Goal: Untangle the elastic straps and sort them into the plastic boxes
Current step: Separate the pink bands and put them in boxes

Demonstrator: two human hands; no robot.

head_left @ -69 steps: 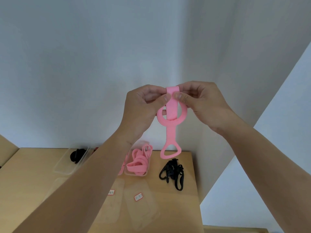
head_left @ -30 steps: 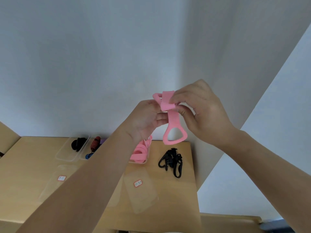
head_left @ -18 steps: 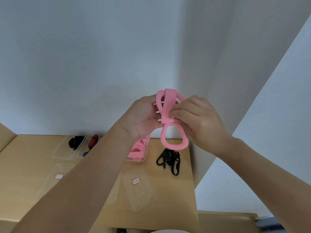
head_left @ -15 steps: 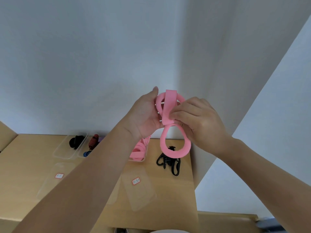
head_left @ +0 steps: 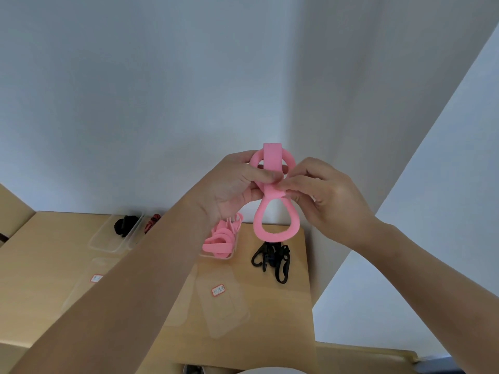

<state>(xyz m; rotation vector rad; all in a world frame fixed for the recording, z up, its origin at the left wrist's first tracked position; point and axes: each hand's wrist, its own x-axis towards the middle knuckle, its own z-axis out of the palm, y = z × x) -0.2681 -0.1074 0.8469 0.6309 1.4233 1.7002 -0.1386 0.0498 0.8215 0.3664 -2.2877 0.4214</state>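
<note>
Grips of the left hand (head_left: pixel 232 187) and right hand (head_left: pixel 326 201) pinch a pink strap (head_left: pixel 272 157) at its folded waist, centre frame, above the tabletop (head_left: pixel 291 306). Light, soft and stretchy by its look, it seems best held at that crossing.

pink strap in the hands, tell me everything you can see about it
The pink strap is a flat, matte, rubbery-looking band folded into a figure of eight: a rounder loop on top, a longer teardrop loop hanging below, and a flat end laid up across the top loop, poking above it. It is held upright in the air before the pale wall, above the wooden table. The left hand grips the top loop's side; the right hand pinches the crossing in the middle.
</note>
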